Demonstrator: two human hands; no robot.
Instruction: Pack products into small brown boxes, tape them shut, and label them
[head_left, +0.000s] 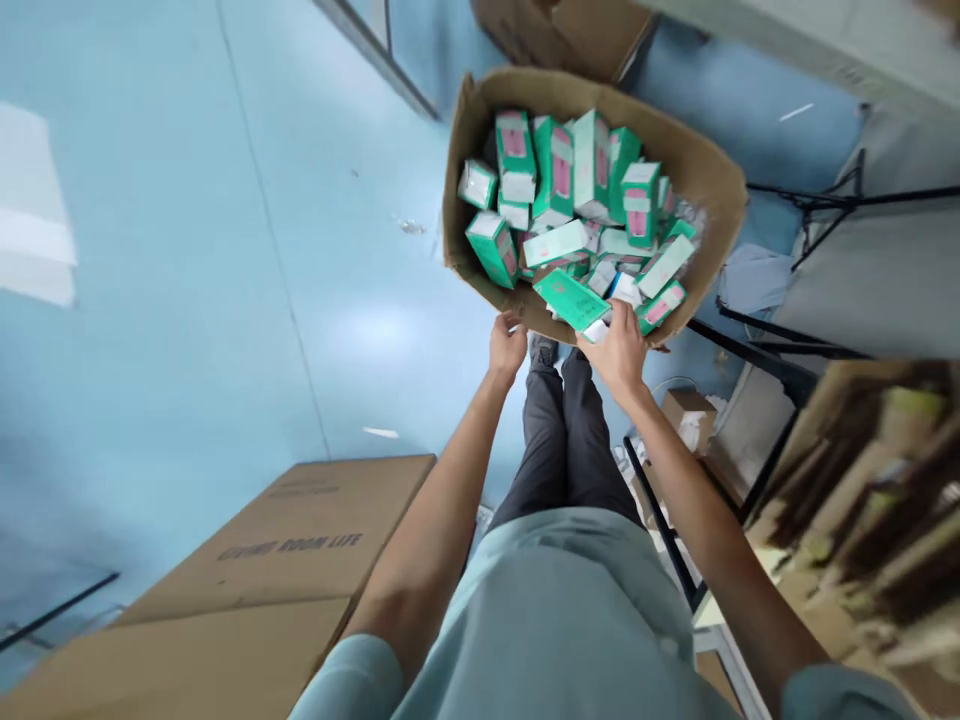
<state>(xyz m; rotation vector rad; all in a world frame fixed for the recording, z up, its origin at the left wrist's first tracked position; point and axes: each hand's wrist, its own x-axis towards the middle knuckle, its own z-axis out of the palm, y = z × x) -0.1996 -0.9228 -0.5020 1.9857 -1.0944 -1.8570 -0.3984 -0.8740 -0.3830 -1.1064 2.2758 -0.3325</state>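
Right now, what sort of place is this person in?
Probably a storeroom or packing area: there's an open carton holding lots of small green-and-white boxes, and a big cardboard box printed LIVING ROOM LIFE.

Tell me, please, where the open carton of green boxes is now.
In the head view, the open carton sits upper centre, slightly right, beyond the person's legs, with the left hand by its near side.
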